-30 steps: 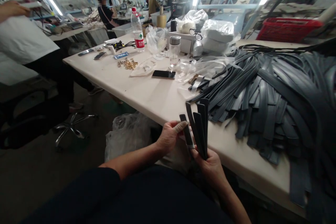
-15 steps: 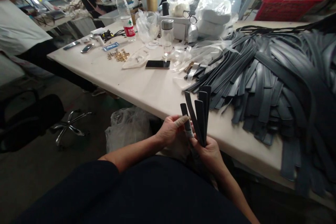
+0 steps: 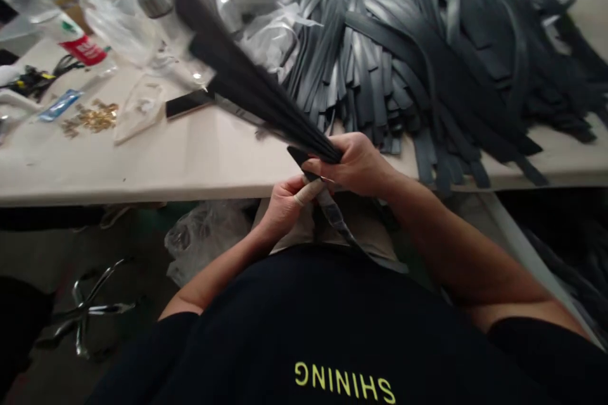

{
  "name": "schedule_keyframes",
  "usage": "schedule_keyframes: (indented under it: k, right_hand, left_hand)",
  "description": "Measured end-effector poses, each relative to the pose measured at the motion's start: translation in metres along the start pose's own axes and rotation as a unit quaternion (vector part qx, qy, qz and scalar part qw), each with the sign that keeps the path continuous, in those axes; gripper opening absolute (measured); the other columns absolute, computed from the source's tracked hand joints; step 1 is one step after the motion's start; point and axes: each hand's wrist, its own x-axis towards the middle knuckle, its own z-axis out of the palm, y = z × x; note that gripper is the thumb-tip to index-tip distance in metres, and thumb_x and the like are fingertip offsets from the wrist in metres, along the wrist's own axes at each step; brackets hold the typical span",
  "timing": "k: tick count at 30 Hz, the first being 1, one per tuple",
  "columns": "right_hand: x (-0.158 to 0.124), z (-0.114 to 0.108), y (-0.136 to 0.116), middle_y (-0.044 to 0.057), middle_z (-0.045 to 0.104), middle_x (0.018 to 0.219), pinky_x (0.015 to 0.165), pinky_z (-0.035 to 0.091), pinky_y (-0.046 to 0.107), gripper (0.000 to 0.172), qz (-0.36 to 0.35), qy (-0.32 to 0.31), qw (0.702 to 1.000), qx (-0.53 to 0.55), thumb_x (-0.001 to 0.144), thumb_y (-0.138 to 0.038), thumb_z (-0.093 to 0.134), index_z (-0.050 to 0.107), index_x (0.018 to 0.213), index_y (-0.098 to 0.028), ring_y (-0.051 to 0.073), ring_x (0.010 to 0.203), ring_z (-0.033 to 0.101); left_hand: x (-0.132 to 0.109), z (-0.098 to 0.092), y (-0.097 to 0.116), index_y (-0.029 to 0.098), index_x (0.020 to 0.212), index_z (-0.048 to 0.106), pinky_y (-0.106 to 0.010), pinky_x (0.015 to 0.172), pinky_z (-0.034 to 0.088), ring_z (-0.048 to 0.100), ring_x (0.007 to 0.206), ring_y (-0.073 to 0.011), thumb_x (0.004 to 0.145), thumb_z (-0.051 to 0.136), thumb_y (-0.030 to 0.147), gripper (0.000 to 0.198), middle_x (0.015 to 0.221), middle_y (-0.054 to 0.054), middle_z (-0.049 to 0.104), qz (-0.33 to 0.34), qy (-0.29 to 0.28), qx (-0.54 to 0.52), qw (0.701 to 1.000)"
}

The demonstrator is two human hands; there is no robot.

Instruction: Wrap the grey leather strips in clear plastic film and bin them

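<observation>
1. Over front edge of tbl (image 3: 228, 168), held bundle of dk strips (image 3: 270, 98) in R hand (image 3: 358, 164), gripped tight round near end, slanted up-L across view & blurred at far end.
2. Pinched single strip (image 3: 329, 202) w/ L hand (image 3: 285, 205), right below R thumb; couldn't tell exact finger placement. Had lower part hanging twd lap, pale & shiny near L hand.
3. Wore off-white cover (image 3: 308, 192) on one L digit.
4. Had big pile of grey strips (image 3: 380, 76) on tbl beyond R hand, w/ some ends reaching front edge.
5. Had blk phone (image 3: 187, 104) on tbl behind bundle; further L, saw clear bag (image 3: 135, 117), gold-coloured bits (image 3: 97, 117), blue packet (image 3: 61, 105) & bottle w/ red label (image 3: 84, 49).
6. Below tbl, saw crumpled plastic bag (image 3: 204, 237) nr L forearm, plus chrome chair base (image 3: 82, 310) far L.
7. Wore dk shirt (image 3: 285, 316) w/ yellow "SHINING".
</observation>
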Motion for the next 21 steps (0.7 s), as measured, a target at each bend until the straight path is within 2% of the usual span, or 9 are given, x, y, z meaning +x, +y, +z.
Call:
schedule_keyframes:
  k: [3, 6, 11, 15, 21]
  right_hand:
    - [-0.004, -0.006, -0.007, -0.005, 0.054, 0.059, 0.055, 0.029, 0.021, 0.013, -0.061, -0.003, 0.994, -0.085, 0.076, -0.018, 0.060, 0.067, 0.070, -0.010, 0.007, 0.057, 0.045]
    - [-0.011, -0.007, -0.010, -0.003, 0.057, 0.066, 0.059, 0.028, 0.022, 0.013, -0.083, 0.027, 0.988, -0.130, 0.076, -0.015, 0.059, 0.070, 0.077, -0.008, 0.008, 0.062, 0.047]
    - [-0.014, -0.011, -0.009, -0.005, 0.047, 0.060, 0.057, 0.025, 0.023, 0.021, -0.068, 0.071, 0.990, -0.105, 0.084, -0.021, 0.061, 0.065, 0.069, -0.008, 0.006, 0.057, 0.038]
    - [-0.015, -0.015, -0.009, -0.006, 0.046, 0.061, 0.058, 0.026, 0.023, 0.024, -0.076, 0.075, 0.990, -0.097, 0.087, -0.024, 0.063, 0.064, 0.069, -0.010, 0.006, 0.059, 0.039]
    - [-0.014, -0.020, -0.006, -0.007, 0.041, 0.061, 0.066, 0.034, 0.023, 0.025, -0.080, 0.101, 0.988, -0.090, 0.089, -0.024, 0.063, 0.065, 0.070, -0.007, 0.006, 0.062, 0.041]
  left_hand:
    - [0.000, 0.008, -0.008, 0.018, 0.074, 0.076, -0.026, 0.066, 0.050, 0.063, 0.062, -0.0134, 0.069, 0.083, 0.050, 0.034, 0.070, -0.002, 0.073, 0.011, -0.007, 0.013, 1.000]
    - [-0.004, 0.013, -0.012, 0.018, 0.074, 0.076, -0.026, 0.067, 0.051, 0.063, 0.063, -0.0140, 0.072, 0.081, 0.049, 0.032, 0.070, -0.002, 0.072, 0.005, -0.021, 0.031, 0.999]
    - [-0.014, 0.020, -0.016, 0.017, 0.081, 0.078, -0.028, 0.068, 0.053, 0.066, 0.067, -0.0160, 0.073, 0.080, 0.049, 0.034, 0.075, -0.005, 0.075, -0.037, -0.055, 0.045, 0.997]
    - [-0.020, 0.023, -0.021, 0.016, 0.081, 0.078, -0.028, 0.069, 0.053, 0.067, 0.067, -0.0167, 0.072, 0.080, 0.050, 0.034, 0.078, -0.007, 0.076, -0.066, -0.066, 0.075, 0.993]
    - [-0.023, 0.030, -0.027, 0.016, 0.081, 0.079, -0.028, 0.071, 0.053, 0.069, 0.070, -0.0173, 0.073, 0.079, 0.048, 0.034, 0.081, -0.008, 0.077, -0.122, -0.137, 0.083, 0.980]
